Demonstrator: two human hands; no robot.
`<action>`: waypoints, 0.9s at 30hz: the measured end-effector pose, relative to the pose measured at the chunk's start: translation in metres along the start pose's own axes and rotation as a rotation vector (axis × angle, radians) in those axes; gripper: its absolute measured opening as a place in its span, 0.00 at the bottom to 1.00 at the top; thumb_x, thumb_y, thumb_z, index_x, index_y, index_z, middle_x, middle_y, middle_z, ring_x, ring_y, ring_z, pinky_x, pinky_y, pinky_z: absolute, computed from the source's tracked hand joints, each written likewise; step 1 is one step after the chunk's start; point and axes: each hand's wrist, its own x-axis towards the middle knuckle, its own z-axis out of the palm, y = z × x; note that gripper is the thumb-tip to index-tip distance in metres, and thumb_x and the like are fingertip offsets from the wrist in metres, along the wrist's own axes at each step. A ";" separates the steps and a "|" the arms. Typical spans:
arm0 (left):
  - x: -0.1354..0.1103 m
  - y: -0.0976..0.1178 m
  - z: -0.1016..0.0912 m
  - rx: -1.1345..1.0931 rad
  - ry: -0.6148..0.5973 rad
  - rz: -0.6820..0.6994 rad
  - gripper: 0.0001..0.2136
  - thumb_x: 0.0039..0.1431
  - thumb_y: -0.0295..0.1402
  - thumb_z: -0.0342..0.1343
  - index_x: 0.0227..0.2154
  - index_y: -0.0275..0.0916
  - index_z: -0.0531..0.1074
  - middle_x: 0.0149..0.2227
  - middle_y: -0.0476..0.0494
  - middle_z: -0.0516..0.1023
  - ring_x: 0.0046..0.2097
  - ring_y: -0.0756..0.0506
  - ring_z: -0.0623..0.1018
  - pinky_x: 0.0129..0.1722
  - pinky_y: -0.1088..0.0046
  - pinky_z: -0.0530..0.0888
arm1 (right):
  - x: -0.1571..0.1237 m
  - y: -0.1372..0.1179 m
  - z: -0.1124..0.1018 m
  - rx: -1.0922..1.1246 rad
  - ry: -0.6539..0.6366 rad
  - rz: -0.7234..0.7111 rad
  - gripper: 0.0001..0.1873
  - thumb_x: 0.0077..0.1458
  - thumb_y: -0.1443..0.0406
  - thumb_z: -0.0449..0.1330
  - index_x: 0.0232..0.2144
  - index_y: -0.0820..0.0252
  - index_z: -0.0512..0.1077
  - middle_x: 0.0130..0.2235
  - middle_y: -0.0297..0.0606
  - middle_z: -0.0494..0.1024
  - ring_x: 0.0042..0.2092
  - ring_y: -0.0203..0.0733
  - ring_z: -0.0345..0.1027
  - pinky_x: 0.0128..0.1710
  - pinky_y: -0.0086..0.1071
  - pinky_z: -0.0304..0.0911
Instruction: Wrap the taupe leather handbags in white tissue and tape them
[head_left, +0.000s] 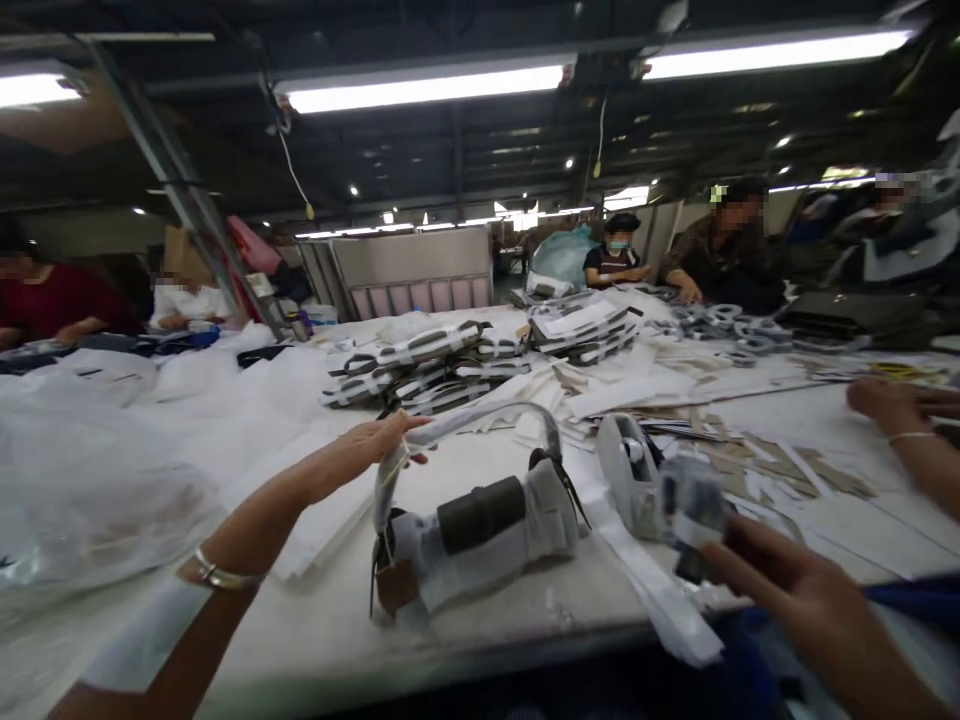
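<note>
A small dark green handbag (481, 515) stands on the table in front of me, its body partly covered with white wrapping. Its arched handle (547, 420) is wrapped in pale material. My left hand (386, 440) grips the left part of that handle, fingers over it. At the right, my right hand (787, 580) is closed on a small grey bundle in clear plastic (694, 505); it is blurred, so its kind cannot be made out. Between the bag and that bundle stands a grey tape dispenser (626, 470). A white strip (660, 590) lies across the table edge.
Wrapped dark bags (427, 365) are piled behind. Paper and card strips (772, 465) are scattered at right, with grey rings (724, 325) beyond. Clear plastic sheeting (97, 470) covers the left. Another person's hand (892, 405) rests at far right; several people sit around the tables.
</note>
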 end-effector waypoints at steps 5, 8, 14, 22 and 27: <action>0.013 0.003 0.014 -0.195 -0.222 -0.030 0.20 0.61 0.52 0.55 0.38 0.36 0.75 0.24 0.48 0.71 0.23 0.51 0.67 0.23 0.79 0.61 | -0.005 -0.081 0.091 0.318 -0.219 0.025 0.24 0.52 0.45 0.63 0.39 0.58 0.77 0.28 0.36 0.77 0.29 0.41 0.69 0.29 0.31 0.66; 0.020 0.005 0.027 -0.318 0.005 0.038 0.18 0.58 0.49 0.60 0.32 0.36 0.71 0.21 0.53 0.65 0.21 0.54 0.59 0.21 0.80 0.56 | 0.004 -0.098 0.125 0.472 -0.285 0.036 0.22 0.53 0.47 0.63 0.37 0.61 0.77 0.26 0.34 0.73 0.28 0.35 0.65 0.26 0.27 0.58; 0.018 0.048 0.057 -0.259 0.188 0.257 0.18 0.62 0.48 0.55 0.27 0.37 0.68 0.23 0.52 0.67 0.24 0.53 0.60 0.24 0.78 0.57 | 0.023 -0.127 0.148 0.700 -0.316 0.076 0.21 0.52 0.50 0.66 0.36 0.63 0.77 0.30 0.35 0.73 0.32 0.35 0.64 0.28 0.26 0.55; 0.004 0.053 0.067 0.228 0.035 0.341 0.15 0.62 0.42 0.54 0.25 0.38 0.72 0.30 0.49 0.69 0.36 0.47 0.69 0.37 0.73 0.65 | 0.032 -0.145 0.162 0.956 -0.336 0.166 0.20 0.49 0.52 0.70 0.37 0.62 0.77 0.38 0.37 0.75 0.35 0.32 0.66 0.33 0.24 0.60; 0.001 0.050 0.064 0.131 0.091 0.261 0.13 0.58 0.43 0.59 0.33 0.37 0.77 0.32 0.48 0.75 0.35 0.46 0.72 0.36 0.73 0.67 | 0.026 -0.153 0.169 0.945 -0.354 0.091 0.21 0.50 0.52 0.69 0.38 0.63 0.78 0.38 0.38 0.77 0.37 0.34 0.67 0.38 0.27 0.64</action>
